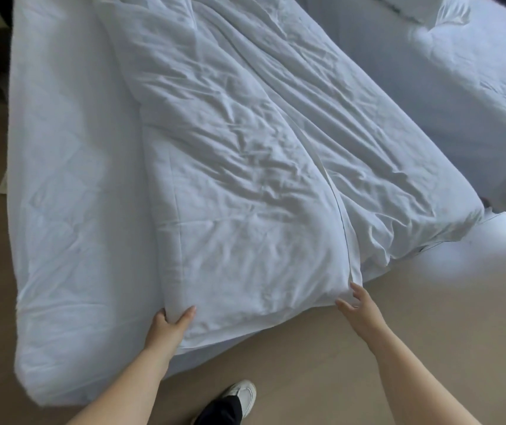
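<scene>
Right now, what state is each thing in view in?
duvet: folded over lengthwise, wrinkled, lying on the bed.
left hand: grips the duvet's near left corner.
right hand: fingers spread, touching its near right corner.
bed: covered in white.
shoe: flat on the floor.

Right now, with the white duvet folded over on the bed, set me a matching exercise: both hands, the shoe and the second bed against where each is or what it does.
Things:
1. left hand
2. right hand
3. shoe
4. second bed

Places or states:
A. upper right of the view
B. fingers spread at the near right corner of the duvet
C. on the floor, by the bottom edge
D. grips the duvet's near left corner

Pairs: 1-D, 2-B, 3-C, 4-A
</scene>
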A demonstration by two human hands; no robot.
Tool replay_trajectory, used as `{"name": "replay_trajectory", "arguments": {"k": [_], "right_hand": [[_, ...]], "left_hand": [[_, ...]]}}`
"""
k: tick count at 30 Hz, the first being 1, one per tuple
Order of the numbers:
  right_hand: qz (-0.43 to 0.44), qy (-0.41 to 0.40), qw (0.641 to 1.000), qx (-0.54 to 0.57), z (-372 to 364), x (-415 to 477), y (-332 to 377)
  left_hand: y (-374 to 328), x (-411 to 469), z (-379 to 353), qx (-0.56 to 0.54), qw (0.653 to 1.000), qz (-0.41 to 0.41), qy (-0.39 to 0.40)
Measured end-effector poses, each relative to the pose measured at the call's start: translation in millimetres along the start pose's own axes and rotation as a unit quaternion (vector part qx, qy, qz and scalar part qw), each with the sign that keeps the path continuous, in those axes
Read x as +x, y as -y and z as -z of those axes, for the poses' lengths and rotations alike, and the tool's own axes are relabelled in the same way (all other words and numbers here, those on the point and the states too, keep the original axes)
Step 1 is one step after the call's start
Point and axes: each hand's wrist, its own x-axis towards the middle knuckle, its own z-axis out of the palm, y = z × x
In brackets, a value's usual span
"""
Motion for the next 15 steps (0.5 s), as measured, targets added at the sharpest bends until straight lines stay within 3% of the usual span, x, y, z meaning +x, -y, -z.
{"name": "replay_trajectory", "arguments": {"k": [10, 15], "right_hand": [[0.006, -0.022, 0.999, 0.027, 14.4, 29.1, -16.7], [-0.021, 0.014, 0.993, 0.115, 5.1, 85.0, 8.7]], "left_hand": [[0.6, 1.0, -16.2, -0.021, 0.997, 0.029, -0.068], [-2.6, -4.6, -40.4, -0.033, 0.987, 0.064, -0.147]]}}
